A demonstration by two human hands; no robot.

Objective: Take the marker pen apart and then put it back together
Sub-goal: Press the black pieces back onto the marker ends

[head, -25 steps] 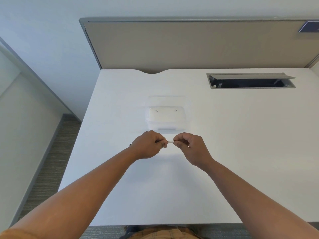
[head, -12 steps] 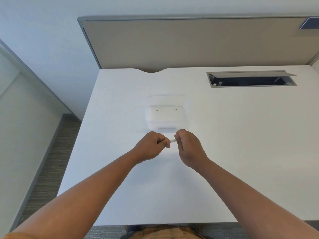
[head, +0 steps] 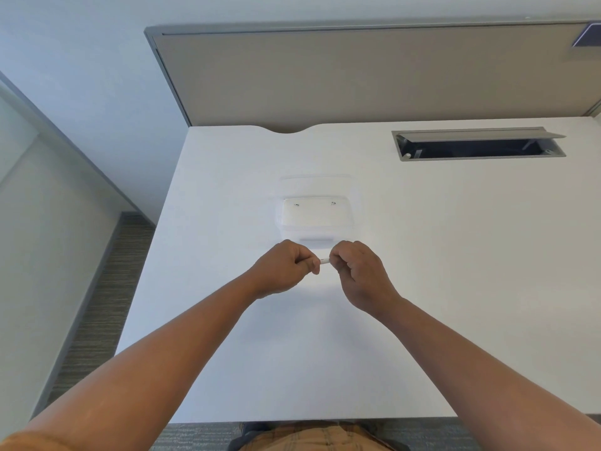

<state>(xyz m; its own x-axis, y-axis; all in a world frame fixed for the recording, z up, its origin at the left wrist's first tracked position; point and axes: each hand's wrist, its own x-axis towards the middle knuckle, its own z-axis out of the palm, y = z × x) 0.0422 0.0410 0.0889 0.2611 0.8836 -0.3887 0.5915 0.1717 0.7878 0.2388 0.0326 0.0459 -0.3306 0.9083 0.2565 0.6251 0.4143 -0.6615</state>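
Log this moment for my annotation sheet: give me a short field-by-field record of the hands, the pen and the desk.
left hand: closed on marker pen's left end
right hand: pinches its right end
marker pen: white, only a short stretch shows between the hands; apart or joined, cannot tell
clear tray: on desk beyond the hands
desk: white
cable hatch: lid open, far right
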